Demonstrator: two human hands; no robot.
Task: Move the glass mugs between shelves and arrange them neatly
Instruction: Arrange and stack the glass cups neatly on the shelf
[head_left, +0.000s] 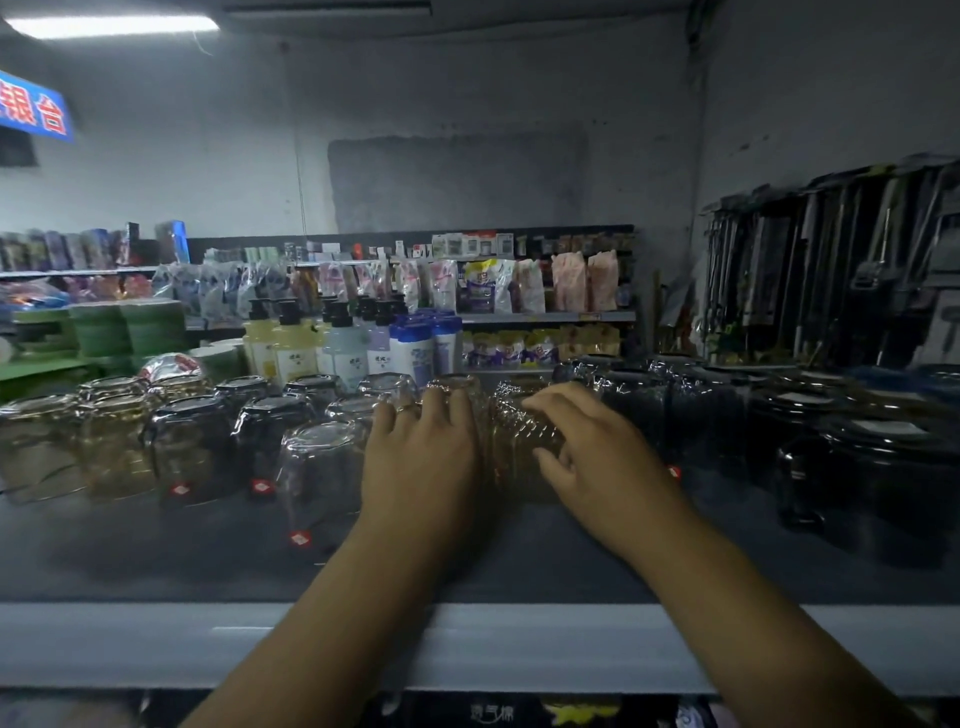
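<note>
1. Firstly, nearest the viewer, two bare forearms reach over the pale front lip of a shop shelf onto its dark surface.
2. Just left of the left forearm, a clear glass mug stands forward of the rows. It has a red price sticker low on it. It looks out of line and probably needs tidying.
3. The left grip is released. Its fingers are fairly straight, with a ring on one. They lie beside the left side of a ribbed amber glass mug, seemingly to steady and square it.
4. The right grip is grasping that same mug, fingers curled over its top and thumb low on its near side. The mug appears to rest on the shelf between both hands, probably so it can be slid back into its row.
5. To the left, clear, amber and dark-tinted mugs stand packed in rows. They seem to be mouth-down, which likely keeps dust out. To the right, dark glass mugs are crowded together the same way.
6. Behind the mugs stand pump bottles and stacks of green goods.
7. Farthest off are shelves of packets, long packaged tools hanging on the right, and a blue sign at upper left.
</note>
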